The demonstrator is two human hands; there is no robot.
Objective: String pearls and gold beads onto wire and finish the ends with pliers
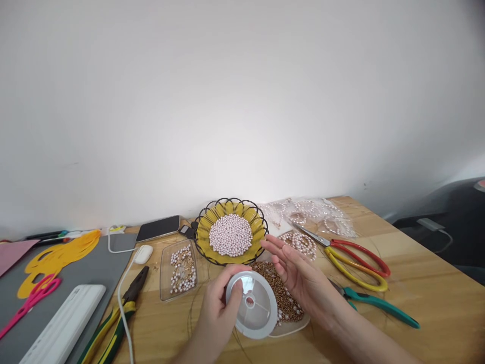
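My left hand grips a clear plastic spool of thread, thumb on its face, holding it just above the wooden table. My right hand hovers beside the spool with its fingers stretched out and apart, holding nothing. Under both hands lies a white plate of brown beads. Just beyond stands a yellow wire basket filled with pale pink pearls.
A clear tray of pearl findings sits left of the basket. Red-and-yellow scissors, teal pliers and bagged pearl strings lie right. Left are green-yellow pliers, a phone, pink scissors and a grey mat.
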